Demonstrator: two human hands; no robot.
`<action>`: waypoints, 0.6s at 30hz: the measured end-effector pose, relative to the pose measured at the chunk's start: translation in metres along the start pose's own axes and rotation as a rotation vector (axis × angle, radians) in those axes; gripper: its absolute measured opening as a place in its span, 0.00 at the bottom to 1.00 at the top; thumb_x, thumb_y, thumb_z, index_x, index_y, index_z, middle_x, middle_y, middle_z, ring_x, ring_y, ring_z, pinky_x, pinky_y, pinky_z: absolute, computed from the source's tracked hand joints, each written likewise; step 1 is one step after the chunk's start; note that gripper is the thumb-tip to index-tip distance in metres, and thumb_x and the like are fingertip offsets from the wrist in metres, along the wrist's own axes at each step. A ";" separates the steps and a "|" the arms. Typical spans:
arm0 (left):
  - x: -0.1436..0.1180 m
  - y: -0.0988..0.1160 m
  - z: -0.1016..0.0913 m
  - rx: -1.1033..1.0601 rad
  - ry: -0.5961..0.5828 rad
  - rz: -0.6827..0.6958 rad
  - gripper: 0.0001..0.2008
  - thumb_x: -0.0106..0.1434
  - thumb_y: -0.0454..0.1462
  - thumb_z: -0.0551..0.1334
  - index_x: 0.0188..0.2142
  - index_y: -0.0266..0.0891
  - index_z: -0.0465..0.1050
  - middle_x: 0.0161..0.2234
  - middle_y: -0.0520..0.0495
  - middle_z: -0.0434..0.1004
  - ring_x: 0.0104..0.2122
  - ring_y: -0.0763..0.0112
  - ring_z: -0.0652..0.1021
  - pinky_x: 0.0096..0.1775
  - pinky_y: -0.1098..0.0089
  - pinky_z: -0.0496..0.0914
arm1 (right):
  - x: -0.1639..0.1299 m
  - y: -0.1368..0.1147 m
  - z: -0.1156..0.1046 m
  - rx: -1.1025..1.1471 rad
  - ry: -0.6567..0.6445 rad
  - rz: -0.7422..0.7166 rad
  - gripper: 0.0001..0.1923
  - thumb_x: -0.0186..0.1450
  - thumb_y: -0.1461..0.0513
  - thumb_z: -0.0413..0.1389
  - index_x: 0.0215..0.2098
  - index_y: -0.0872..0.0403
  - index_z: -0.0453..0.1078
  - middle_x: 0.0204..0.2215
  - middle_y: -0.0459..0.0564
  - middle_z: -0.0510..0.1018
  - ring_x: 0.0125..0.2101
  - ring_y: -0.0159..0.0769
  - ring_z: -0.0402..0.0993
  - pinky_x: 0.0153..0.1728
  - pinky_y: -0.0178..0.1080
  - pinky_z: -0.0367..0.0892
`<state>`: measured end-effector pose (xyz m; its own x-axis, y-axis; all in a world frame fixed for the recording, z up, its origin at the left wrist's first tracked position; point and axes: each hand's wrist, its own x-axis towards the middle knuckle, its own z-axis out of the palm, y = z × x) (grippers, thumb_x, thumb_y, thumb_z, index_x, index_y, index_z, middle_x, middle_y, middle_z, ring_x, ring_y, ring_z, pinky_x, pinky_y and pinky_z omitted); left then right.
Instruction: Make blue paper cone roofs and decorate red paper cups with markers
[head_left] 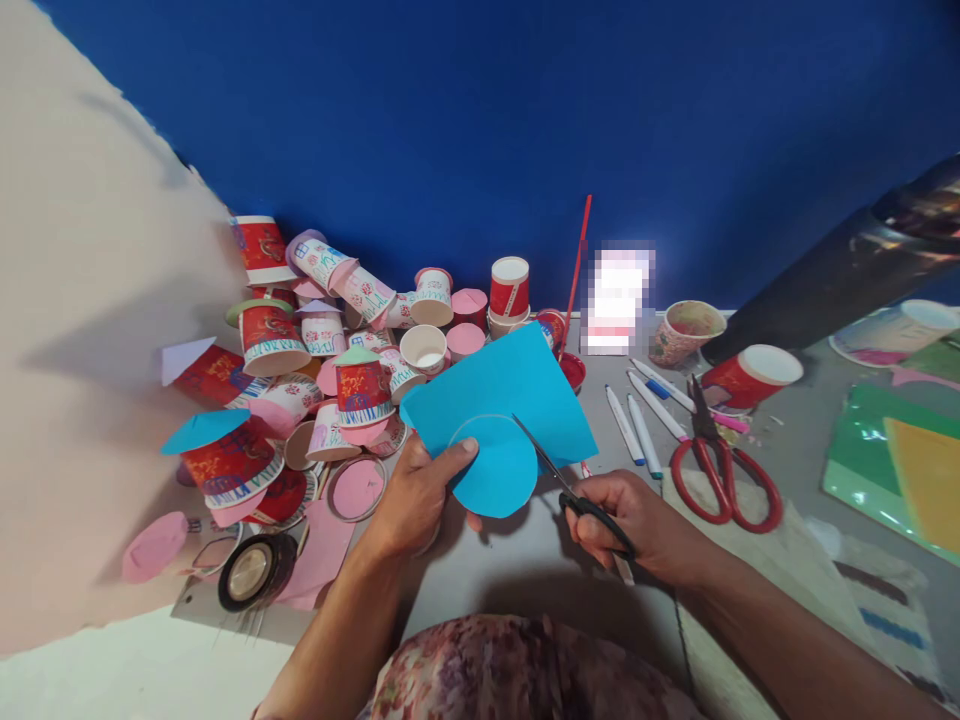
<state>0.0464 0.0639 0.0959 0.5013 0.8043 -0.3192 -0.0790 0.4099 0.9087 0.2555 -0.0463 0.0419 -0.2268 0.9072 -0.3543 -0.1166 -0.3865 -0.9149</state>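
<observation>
My left hand [424, 490] grips a sheet of blue paper [517, 375], its thumb on top near a pale drawn circle. The lower part of that circle is cut free along its outline, while its upper part still joins the sheet. In my right hand [611, 515] is a pair of black-handled scissors [551, 467], fingers closed round the handles. The blades reach into the paper at the circle's right edge. Beneath the sheet, most of my left fingers are hidden.
Decorated paper cups [360, 390] with paper tops are heaped at the left, beside a roll of tape [255, 572]. Right of the paper lie markers [626, 425], red-handled scissors [724, 480] and a red cup [757, 375]. A dark cylinder [817, 270] leans behind; green sheets [862, 450] lie far right.
</observation>
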 end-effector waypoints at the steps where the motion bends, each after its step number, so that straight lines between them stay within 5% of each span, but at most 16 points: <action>1: 0.000 -0.001 0.000 0.012 -0.017 0.015 0.17 0.58 0.44 0.71 0.41 0.35 0.75 0.18 0.49 0.77 0.13 0.65 0.76 0.14 0.70 0.71 | 0.000 0.000 0.000 -0.001 0.003 0.002 0.31 0.51 0.36 0.65 0.21 0.55 0.67 0.13 0.44 0.69 0.16 0.27 0.59 0.20 0.32 0.52; 12: 0.002 -0.005 -0.004 0.045 -0.042 0.084 0.23 0.61 0.43 0.68 0.53 0.37 0.72 0.25 0.50 0.80 0.15 0.67 0.76 0.14 0.69 0.73 | -0.001 -0.003 0.001 0.009 0.009 0.005 0.29 0.51 0.39 0.67 0.20 0.55 0.68 0.12 0.43 0.69 0.16 0.27 0.59 0.20 0.33 0.52; 18: 0.002 -0.007 -0.007 0.035 -0.085 0.070 0.16 0.62 0.42 0.68 0.46 0.36 0.75 0.23 0.49 0.79 0.14 0.68 0.75 0.15 0.71 0.72 | 0.000 0.001 0.000 0.026 -0.016 0.039 0.27 0.52 0.41 0.67 0.23 0.55 0.69 0.14 0.44 0.72 0.17 0.28 0.62 0.20 0.33 0.53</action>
<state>0.0420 0.0653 0.0875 0.5671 0.7904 -0.2317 -0.0875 0.3375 0.9373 0.2553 -0.0470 0.0414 -0.2471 0.8885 -0.3867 -0.1327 -0.4263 -0.8948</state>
